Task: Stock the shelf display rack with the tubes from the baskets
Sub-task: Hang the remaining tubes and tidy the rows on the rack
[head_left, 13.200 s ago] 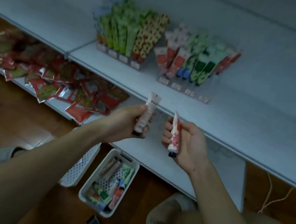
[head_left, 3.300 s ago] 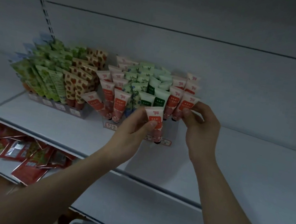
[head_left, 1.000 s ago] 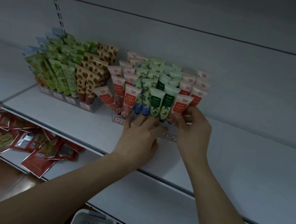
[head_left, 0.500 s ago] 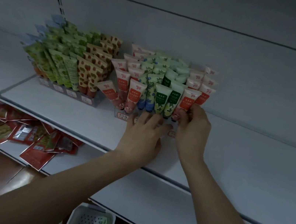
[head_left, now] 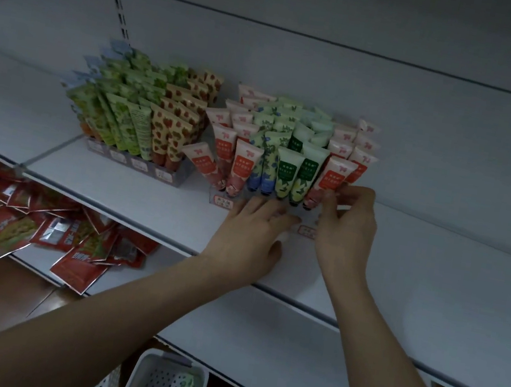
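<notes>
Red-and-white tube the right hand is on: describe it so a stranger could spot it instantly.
On the white metal shelf stand two tube racks; take the right-hand clear display rack. At the right end of its front row, the red-and-white tube is the one pinched by the right hand, beside the dark-green-labelled tubes.

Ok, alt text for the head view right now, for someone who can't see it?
Two hands work at a rack of tubes on a white shelf: the right hand pinches a red tube, the left hand rests flat in front.
</notes>
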`<state>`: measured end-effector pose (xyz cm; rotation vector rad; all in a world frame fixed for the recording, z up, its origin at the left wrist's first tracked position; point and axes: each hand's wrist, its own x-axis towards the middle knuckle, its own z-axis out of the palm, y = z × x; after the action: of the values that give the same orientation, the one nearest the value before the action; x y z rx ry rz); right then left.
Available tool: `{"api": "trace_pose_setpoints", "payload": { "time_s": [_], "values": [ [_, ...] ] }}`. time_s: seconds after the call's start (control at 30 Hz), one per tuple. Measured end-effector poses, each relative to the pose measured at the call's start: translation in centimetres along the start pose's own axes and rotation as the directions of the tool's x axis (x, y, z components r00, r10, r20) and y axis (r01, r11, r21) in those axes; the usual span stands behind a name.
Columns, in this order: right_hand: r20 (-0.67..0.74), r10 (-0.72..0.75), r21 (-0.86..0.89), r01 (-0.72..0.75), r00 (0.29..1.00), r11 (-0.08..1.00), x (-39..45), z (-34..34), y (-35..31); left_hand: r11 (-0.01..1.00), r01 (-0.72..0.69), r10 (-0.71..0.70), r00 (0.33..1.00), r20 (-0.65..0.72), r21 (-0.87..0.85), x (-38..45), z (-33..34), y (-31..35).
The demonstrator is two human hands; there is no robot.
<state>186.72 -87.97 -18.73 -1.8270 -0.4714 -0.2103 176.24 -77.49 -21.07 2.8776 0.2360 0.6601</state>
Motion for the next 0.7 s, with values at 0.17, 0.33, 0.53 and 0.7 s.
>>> {"api": "trace_pose_setpoints", "payload": {
  "time_s": [0.17, 0.33, 0.53, 0.7],
  "values": [
    [-0.143, -0.090, 0.004, 0.091, 0.986, 0.996, -1.5, -1.1, -3.3, 0.996, 0.067, -0.070, 0.996, -0.050, -0.053, -2.5, -1.9, -0.7],
    [0.025, -0.289, 0.158, 0.281, 0.957, 0.946, -5.9, -0.2, -6.4, 0.989, 0.060, -0.076, 0.991, -0.111, -0.137, -8.1, -3.8, -2.6],
    [0.398, -0.433, 0.110, 0.426, 0.809, 0.898, -13.1, 2.5, -5.9, 0.960, 0.215, -0.234, 0.968, -0.091, -0.181, -15.7, -3.2, -5.2],
    [0.855, -0.013, -0.232, 0.405, 0.519, 0.885, -19.3, 6.6, 0.3, 0.827, 0.545, -0.471, 0.804, 0.363, -0.134, -23.6, 1.2, -6.5]
  ]
}}
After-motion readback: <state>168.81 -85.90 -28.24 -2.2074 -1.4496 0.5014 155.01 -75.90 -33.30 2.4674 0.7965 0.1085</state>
